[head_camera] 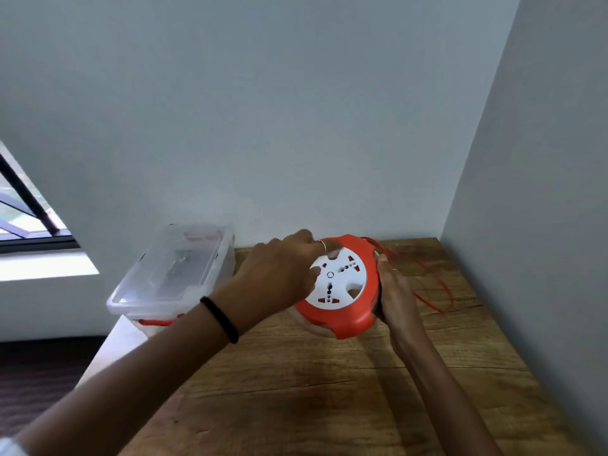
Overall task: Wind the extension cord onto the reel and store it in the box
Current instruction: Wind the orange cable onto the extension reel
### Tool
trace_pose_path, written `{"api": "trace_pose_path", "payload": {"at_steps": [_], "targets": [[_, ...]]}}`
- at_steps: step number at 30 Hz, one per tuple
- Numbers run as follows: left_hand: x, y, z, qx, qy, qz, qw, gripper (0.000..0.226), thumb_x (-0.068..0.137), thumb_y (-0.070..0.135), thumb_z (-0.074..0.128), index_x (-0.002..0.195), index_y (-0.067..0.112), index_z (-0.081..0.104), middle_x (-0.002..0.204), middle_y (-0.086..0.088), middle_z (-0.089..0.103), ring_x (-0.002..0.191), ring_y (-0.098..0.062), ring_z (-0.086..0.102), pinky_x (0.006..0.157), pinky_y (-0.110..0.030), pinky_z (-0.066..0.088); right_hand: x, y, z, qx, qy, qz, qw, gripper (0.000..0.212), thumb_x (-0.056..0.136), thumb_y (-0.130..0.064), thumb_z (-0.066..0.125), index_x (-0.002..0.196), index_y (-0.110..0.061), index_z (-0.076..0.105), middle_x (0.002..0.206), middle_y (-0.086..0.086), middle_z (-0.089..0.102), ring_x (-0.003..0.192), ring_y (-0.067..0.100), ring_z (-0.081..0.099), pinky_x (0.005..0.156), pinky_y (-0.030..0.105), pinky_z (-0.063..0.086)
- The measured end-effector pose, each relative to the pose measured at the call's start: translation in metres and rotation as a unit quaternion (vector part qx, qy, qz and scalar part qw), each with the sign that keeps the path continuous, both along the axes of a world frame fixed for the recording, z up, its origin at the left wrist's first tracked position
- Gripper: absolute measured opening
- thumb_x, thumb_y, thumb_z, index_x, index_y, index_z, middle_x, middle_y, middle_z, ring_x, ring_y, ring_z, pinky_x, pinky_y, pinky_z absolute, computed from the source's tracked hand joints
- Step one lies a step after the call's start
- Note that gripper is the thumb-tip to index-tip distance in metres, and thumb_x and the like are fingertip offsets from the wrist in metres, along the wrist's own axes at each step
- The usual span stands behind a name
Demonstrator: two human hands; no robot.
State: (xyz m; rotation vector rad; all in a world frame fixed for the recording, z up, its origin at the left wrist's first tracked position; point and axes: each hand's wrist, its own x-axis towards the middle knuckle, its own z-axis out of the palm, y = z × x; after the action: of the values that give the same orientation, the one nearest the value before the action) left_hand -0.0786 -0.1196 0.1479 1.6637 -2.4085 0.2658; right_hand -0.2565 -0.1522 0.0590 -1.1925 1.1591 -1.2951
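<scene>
An orange reel [348,315] with a white socket face lies flat-ish on the wooden table [312,390], tilted toward me. My left hand [279,271] reaches over its white centre disc, fingers pressed into the disc's notches. My right hand [393,297] clasps the reel's right rim. The orange cord [437,284] runs loose from the reel's far side and loops over the table to the right. A clear plastic box [171,274] with its lid on stands at the table's left edge; a bit of orange cord [158,321] shows beneath it.
Grey walls close in behind and on the right of the table. A window [23,212] sits low on the left. The floor drops away left of the table.
</scene>
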Motion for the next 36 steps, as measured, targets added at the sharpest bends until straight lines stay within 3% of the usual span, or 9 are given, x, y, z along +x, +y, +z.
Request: {"api": "trace_pose_path", "payload": {"at_steps": [5, 9, 12, 18, 23, 27, 31, 34, 36], "targets": [[-0.010, 0.010, -0.020, 0.042, 0.115, 0.088, 0.989, 0.052, 0.085, 0.054, 0.053, 0.130, 0.027, 0.050, 0.105, 0.001, 0.068, 0.094, -0.022, 0.065, 0.079, -0.039, 0.054, 0.008, 0.015, -0.006, -0.010, 0.019, -0.015, 1.000, 0.063, 0.096, -0.054, 0.039, 0.075, 0.005, 0.053, 0.063, 0.011, 0.055, 0.059, 0.020, 0.055, 0.060, 0.031, 0.044], [-0.015, 0.020, -0.024, 0.098, 0.118, 0.134, 0.979, 0.060, 0.085, 0.056, 0.055, 0.137, 0.030, 0.044, 0.122, -0.001, 0.062, 0.107, -0.025, 0.060, 0.086, -0.037, 0.051, 0.018, 0.027, -0.005, 0.001, -0.007, -0.025, 1.000, 0.051, 0.098, -0.047, 0.038, 0.073, -0.006, 0.055, 0.057, 0.003, 0.051, 0.049, 0.010, 0.050, 0.046, 0.017, 0.039], [-0.017, 0.028, -0.028, 0.120, 0.133, 0.144, 0.973, 0.066, 0.089, 0.056, 0.050, 0.147, 0.034, 0.029, 0.132, 0.000, 0.057, 0.115, -0.026, 0.055, 0.087, -0.034, 0.046, 0.030, 0.034, -0.002, 0.021, -0.045, -0.031, 0.998, 0.056, 0.099, -0.044, 0.039, 0.085, 0.008, 0.053, 0.069, 0.013, 0.048, 0.056, 0.017, 0.048, 0.045, 0.020, 0.038], [-0.007, 0.030, -0.039, 0.174, 0.205, 0.163, 0.949, 0.068, 0.090, 0.048, 0.054, 0.149, 0.028, 0.027, 0.136, -0.001, 0.054, 0.118, -0.022, 0.054, 0.087, -0.031, 0.046, 0.049, 0.053, -0.001, -0.003, -0.016, -0.048, 0.999, 0.044, 0.101, -0.037, 0.039, 0.061, -0.020, 0.045, 0.048, -0.007, 0.042, 0.043, 0.005, 0.040, 0.043, 0.017, 0.036], [0.003, 0.036, -0.043, 0.196, 0.245, 0.152, 0.937, 0.066, 0.090, 0.041, 0.058, 0.147, 0.020, 0.033, 0.132, -0.004, 0.058, 0.104, -0.020, 0.057, 0.076, -0.022, 0.039, 0.057, 0.060, -0.005, -0.019, 0.046, -0.056, 0.997, 0.040, 0.101, -0.040, 0.036, 0.069, -0.024, 0.053, 0.051, -0.010, 0.052, 0.052, 0.005, 0.051, 0.053, 0.018, 0.042], [0.012, 0.046, -0.037, 0.184, 0.217, 0.094, 0.954, 0.068, 0.092, 0.038, 0.057, 0.150, 0.022, 0.026, 0.143, -0.004, 0.049, 0.126, -0.021, 0.048, 0.095, -0.025, 0.040, 0.059, 0.066, -0.003, -0.033, 0.080, -0.064, 0.994, 0.040, 0.100, -0.044, 0.035, 0.073, -0.024, 0.057, 0.057, -0.007, 0.056, 0.055, 0.005, 0.055, 0.053, 0.018, 0.044], [0.021, 0.046, -0.031, 0.154, 0.132, 0.037, 0.979, 0.068, 0.092, 0.042, 0.056, 0.150, 0.024, 0.025, 0.144, -0.005, 0.048, 0.130, -0.023, 0.046, 0.101, -0.029, 0.038, 0.059, 0.070, -0.001, -0.015, 0.048, -0.071, 0.996, 0.039, 0.101, -0.041, 0.035, 0.073, -0.023, 0.056, 0.052, -0.009, 0.052, 0.048, -0.001, 0.052, 0.047, 0.013, 0.042], [0.025, 0.045, -0.030, 0.145, 0.084, 0.004, 0.986, 0.065, 0.093, 0.040, 0.054, 0.150, 0.025, 0.027, 0.148, -0.006, 0.043, 0.132, -0.025, 0.044, 0.102, -0.033, 0.039, 0.058, 0.072, -0.001, -0.010, 0.035, -0.067, 0.997, 0.050, 0.100, -0.046, 0.036, 0.069, -0.013, 0.056, 0.056, -0.004, 0.054, 0.054, 0.007, 0.053, 0.055, 0.020, 0.044], [0.029, 0.045, -0.029, 0.153, 0.044, -0.039, 0.986, 0.063, 0.094, 0.035, 0.054, 0.150, 0.026, 0.027, 0.147, -0.007, 0.044, 0.131, -0.025, 0.045, 0.103, -0.033, 0.039, 0.055, 0.072, -0.003, -0.002, 0.035, -0.052, 0.998, 0.057, 0.098, -0.051, 0.038, 0.078, -0.001, 0.056, 0.067, 0.006, 0.056, 0.063, 0.016, 0.055, 0.064, 0.031, 0.045]]}}
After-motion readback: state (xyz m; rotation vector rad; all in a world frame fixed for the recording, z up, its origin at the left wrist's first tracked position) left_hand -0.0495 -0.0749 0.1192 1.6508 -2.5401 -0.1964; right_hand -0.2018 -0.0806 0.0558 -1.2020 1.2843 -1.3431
